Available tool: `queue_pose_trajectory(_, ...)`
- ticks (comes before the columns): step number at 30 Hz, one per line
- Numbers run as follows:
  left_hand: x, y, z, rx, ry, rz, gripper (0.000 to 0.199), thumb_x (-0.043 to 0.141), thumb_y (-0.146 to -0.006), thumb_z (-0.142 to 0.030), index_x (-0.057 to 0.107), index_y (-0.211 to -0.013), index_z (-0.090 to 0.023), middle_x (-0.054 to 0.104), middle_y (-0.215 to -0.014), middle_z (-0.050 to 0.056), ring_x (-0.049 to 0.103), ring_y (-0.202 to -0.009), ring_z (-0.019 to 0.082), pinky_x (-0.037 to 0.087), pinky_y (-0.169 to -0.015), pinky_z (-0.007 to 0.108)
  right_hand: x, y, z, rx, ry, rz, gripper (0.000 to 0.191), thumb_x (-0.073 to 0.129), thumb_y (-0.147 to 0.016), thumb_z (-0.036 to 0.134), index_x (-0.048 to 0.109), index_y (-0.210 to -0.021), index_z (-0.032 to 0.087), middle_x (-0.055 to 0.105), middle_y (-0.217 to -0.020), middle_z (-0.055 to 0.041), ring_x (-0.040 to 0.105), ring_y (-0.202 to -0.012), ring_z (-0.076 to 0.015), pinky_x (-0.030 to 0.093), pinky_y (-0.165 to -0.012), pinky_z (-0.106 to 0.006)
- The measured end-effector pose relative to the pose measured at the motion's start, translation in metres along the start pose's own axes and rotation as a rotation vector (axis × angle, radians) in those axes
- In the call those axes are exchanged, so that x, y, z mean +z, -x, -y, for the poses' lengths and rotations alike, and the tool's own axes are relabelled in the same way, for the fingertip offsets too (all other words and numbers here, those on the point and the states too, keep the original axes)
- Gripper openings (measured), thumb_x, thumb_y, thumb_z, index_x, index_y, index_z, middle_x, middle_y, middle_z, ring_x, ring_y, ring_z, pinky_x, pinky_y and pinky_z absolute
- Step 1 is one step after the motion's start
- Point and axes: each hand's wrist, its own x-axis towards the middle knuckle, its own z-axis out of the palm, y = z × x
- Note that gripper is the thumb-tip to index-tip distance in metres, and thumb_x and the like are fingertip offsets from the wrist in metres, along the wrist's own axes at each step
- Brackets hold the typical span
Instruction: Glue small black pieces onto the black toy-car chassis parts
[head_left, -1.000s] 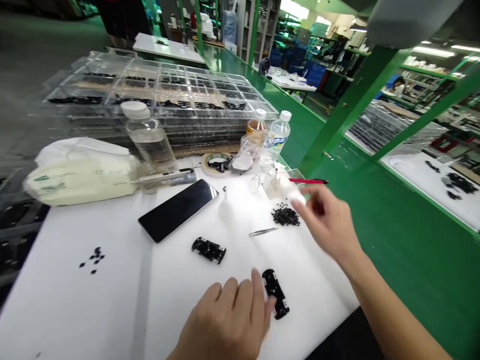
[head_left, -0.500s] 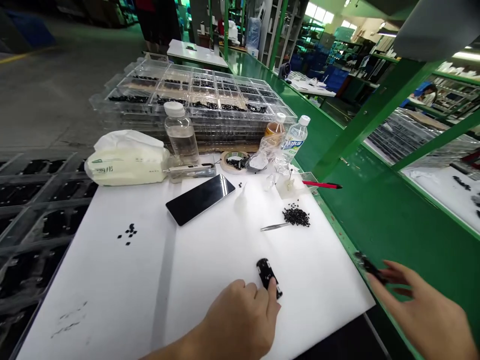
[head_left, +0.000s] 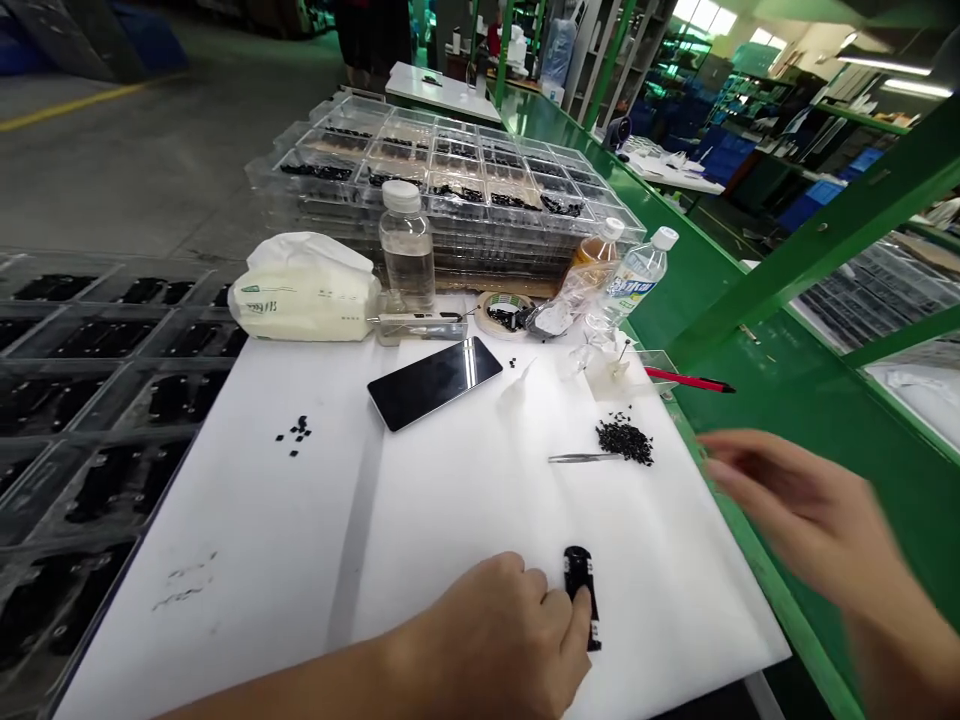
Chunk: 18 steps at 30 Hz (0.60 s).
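On the white sheet, my left hand (head_left: 517,630) has its fingers curled, and the index fingertip rests on a narrow black part (head_left: 579,570), holding it against the sheet. My right hand (head_left: 802,510) is over the green bench edge, to the right of a pile of tiny black pieces (head_left: 626,440). It is smeared by motion, and whether anything is between its fingers cannot be made out. Metal tweezers (head_left: 581,458) lie with one end at the pile. Small black squares (head_left: 298,430) sit farther left on the sheet.
A phone (head_left: 435,383), a tissue pack (head_left: 304,300), a clear bottle (head_left: 407,255), a tape roll (head_left: 491,318), drink bottles (head_left: 636,275) and a red pen (head_left: 690,380) line the sheet's back. Stacked clear trays (head_left: 450,235) stand behind; more trays (head_left: 112,370) are at left.
The view has shifted. My right hand has moved up toward the small-piece pile, and the dark part seen at its fingertips before no longer shows. My left finger stays on the black part, which now lies straighter.
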Motion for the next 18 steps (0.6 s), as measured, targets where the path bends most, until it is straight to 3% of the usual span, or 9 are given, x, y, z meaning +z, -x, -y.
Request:
queue_pose_trajectory(1,0.000,0.000,0.001,-0.013,-0.003,0.004,0.037,0.071,-0.099,-0.031,0.077,-0.121,-0.002,0.063,-0.069,0.004,0.049,-0.050,0.020,0.035,-0.035,0.036,0.025,-0.023,0.003,-0.004,-0.014,0.140,0.020,0.086,-0.091,0.039,0.085,-0.109,0.029,0.070,-0.073,-0.0029,0.063,-0.060,-0.0196,0.050,-0.054,-0.034)
queue_pose_trajectory(3,0.000,0.000,0.002,-0.018,-0.006,0.013,0.042,0.068,-0.101,-0.034,0.076,-0.123,0.001,0.065,-0.070,0.005,0.052,-0.051,0.021,0.037,-0.035,0.037,0.076,-0.070,0.007,-0.035,-0.060,0.313,0.014,0.081,-0.096,0.034,0.082,-0.106,0.024,0.061,-0.068,0.0021,0.052,-0.057,-0.0137,0.042,-0.055,-0.031)
queue_pose_trajectory(5,0.000,0.000,0.003,-0.015,-0.001,0.020,0.041,0.066,-0.102,-0.034,0.077,-0.122,0.000,0.065,-0.068,0.005,0.051,-0.050,0.021,0.039,-0.035,0.037,0.118,-0.112,0.008,-0.069,-0.116,0.433,0.021,0.091,-0.086,0.032,0.081,-0.101,0.022,0.064,-0.076,0.0024,0.054,-0.063,-0.0124,0.043,-0.059,-0.028)
queue_pose_trajectory(8,-0.003,-0.001,0.002,-0.017,0.006,0.030,0.039,0.068,-0.102,-0.034,0.078,-0.121,-0.001,0.066,-0.068,0.005,0.052,-0.050,0.021,0.040,-0.035,0.036,0.142,-0.143,0.008,-0.114,-0.196,0.524,0.020,0.096,-0.077,0.025,0.078,-0.083,0.020,0.069,-0.088,-0.0016,0.063,-0.077,-0.0154,0.051,-0.068,-0.029)
queue_pose_trajectory(10,-0.006,-0.003,0.003,-0.008,0.013,0.028,0.039,0.070,-0.102,-0.033,0.079,-0.122,0.000,0.067,-0.068,0.006,0.053,-0.050,0.021,0.038,-0.035,0.036,0.128,-0.135,0.006,-0.111,-0.266,0.491,0.012,0.089,-0.087,0.029,0.081,-0.093,0.022,0.073,-0.116,-0.0073,0.071,-0.098,-0.0200,0.058,-0.081,-0.032)
queue_pose_trajectory(12,-0.009,-0.005,0.004,0.005,0.032,0.010,0.038,0.070,-0.103,-0.031,0.079,-0.120,0.001,0.066,-0.067,0.007,0.052,-0.049,0.021,0.036,-0.035,0.036,0.099,-0.107,0.000,-0.056,-0.425,0.419,0.014,0.080,-0.098,0.035,0.078,-0.110,0.026,0.068,-0.145,-0.0097,0.073,-0.117,-0.0237,0.064,-0.091,-0.038)
queue_pose_trajectory(13,-0.010,-0.007,0.006,0.007,0.047,-0.003,0.037,0.071,-0.103,-0.030,0.079,-0.119,0.002,0.066,-0.067,0.007,0.051,-0.048,0.021,0.035,-0.035,0.036,0.082,-0.086,-0.005,0.013,-0.578,0.371,0.012,0.079,-0.100,0.032,0.076,-0.111,0.026,0.071,-0.143,-0.0106,0.076,-0.115,-0.0254,0.066,-0.090,-0.042)
queue_pose_trajectory(15,-0.012,-0.009,0.009,-0.007,0.082,-0.028,0.035,0.071,-0.104,-0.030,0.079,-0.118,0.001,0.064,-0.066,0.005,0.050,-0.048,0.020,0.034,-0.035,0.036,0.053,-0.038,-0.019,0.118,-0.754,0.283,0.015,0.080,-0.100,0.030,0.074,-0.114,0.029,0.081,-0.115,-0.0090,0.078,-0.091,-0.0254,0.064,-0.065,-0.037)
queue_pose_trajectory(18,-0.013,-0.011,0.012,-0.055,0.141,-0.033,0.035,0.068,-0.108,-0.033,0.079,-0.116,-0.001,0.063,-0.067,0.004,0.050,-0.049,0.020,0.036,-0.035,0.037,0.029,0.035,-0.042,0.185,-0.716,0.239,0.031,0.080,-0.100,0.052,0.082,-0.118,0.027,0.070,-0.070,-0.0026,0.060,-0.054,-0.0168,0.047,-0.049,-0.032)
